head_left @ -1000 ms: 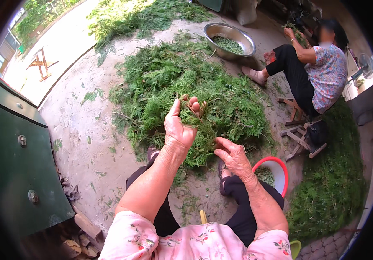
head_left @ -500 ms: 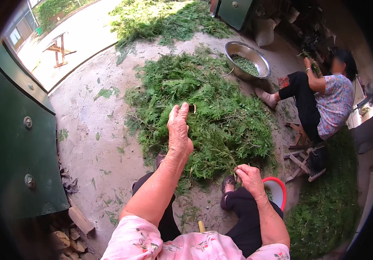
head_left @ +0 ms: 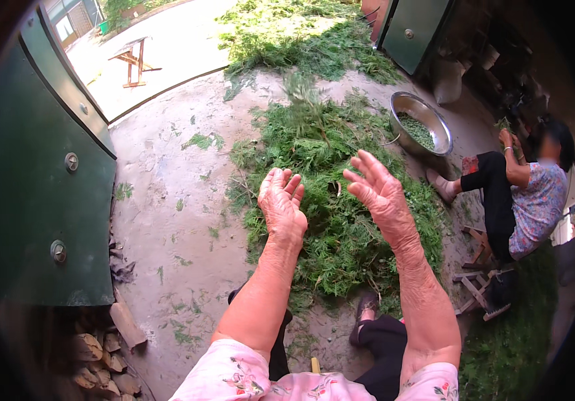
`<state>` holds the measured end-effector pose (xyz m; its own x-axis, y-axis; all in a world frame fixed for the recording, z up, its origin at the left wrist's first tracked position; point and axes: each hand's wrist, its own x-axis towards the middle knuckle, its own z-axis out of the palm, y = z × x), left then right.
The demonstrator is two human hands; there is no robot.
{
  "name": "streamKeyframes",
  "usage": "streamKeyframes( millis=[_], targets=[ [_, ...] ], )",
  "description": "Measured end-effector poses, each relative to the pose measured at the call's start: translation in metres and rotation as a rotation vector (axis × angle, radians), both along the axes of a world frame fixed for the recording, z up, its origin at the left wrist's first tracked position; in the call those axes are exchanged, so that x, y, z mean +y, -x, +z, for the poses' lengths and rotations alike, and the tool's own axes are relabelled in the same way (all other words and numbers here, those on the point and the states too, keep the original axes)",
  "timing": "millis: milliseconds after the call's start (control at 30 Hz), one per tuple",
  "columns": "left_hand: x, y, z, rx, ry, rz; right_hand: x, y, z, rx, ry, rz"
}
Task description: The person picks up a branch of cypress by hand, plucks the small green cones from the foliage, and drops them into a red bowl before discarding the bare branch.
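Note:
A heap of green conifer sprigs [head_left: 341, 260] lies on the floor in front of me. Over its left part I hold my left hand [head_left: 282, 206], palm turned inward, fingers apart and nothing in it. To the right, above the same heap, my right hand [head_left: 382, 200] is raised with its fingers spread, also without anything in it. Beyond both hands a leafy sprig [head_left: 307, 103], smeared by motion, appears in the air over the heap's far side. Neither hand touches it.
A metal basin [head_left: 448, 137] of small green bits stands right of the heap. A person [head_left: 535, 200] sits at the far right, hands on greenery. A green door [head_left: 40, 214] is at left, with split firewood [head_left: 90, 347] below. More cuttings [head_left: 287, 33] lie at the doorway.
My right hand has risen from beside my knee, let go of a sprig and spread its fingers. A blurred sprig now shows beyond the hands. The view has shifted left.

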<state>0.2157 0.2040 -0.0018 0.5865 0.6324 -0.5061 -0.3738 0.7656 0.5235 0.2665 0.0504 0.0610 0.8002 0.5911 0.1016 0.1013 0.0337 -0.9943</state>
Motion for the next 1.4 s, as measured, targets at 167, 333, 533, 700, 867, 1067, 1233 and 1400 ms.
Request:
streamKeyframes(
  millis=[167,333,533,700,867,1067,1233,1400],
  targets=[
    [0.018,0.002,-0.002,-0.011,0.053,0.022,0.028,0.004,0.011,-0.083,-0.128,-0.148],
    [0.048,0.005,0.006,-0.062,0.070,0.089,-0.039,0.009,-0.108,0.112,0.254,-0.315],
    [0.079,0.010,-0.001,-0.123,0.159,0.009,-0.121,0.043,-0.236,0.504,0.522,-0.503],
    [0.074,0.002,-0.002,-0.135,0.161,-0.039,-0.163,0.074,-0.301,0.689,0.636,-0.555],
    [0.081,0.004,-0.009,-0.239,0.154,-0.193,-0.141,0.091,-0.328,0.622,0.600,-0.479],
    [0.071,0.007,-0.011,-0.283,0.168,-0.306,-0.093,0.105,-0.372,0.450,1.093,-0.080],
    [0.049,-0.002,-0.005,-0.271,0.131,-0.349,-0.083,0.114,-0.379,0.322,1.249,-0.005],
    [0.049,-0.006,-0.006,-0.275,0.118,-0.386,-0.127,0.082,-0.355,0.658,0.374,-0.485]
  ],
)
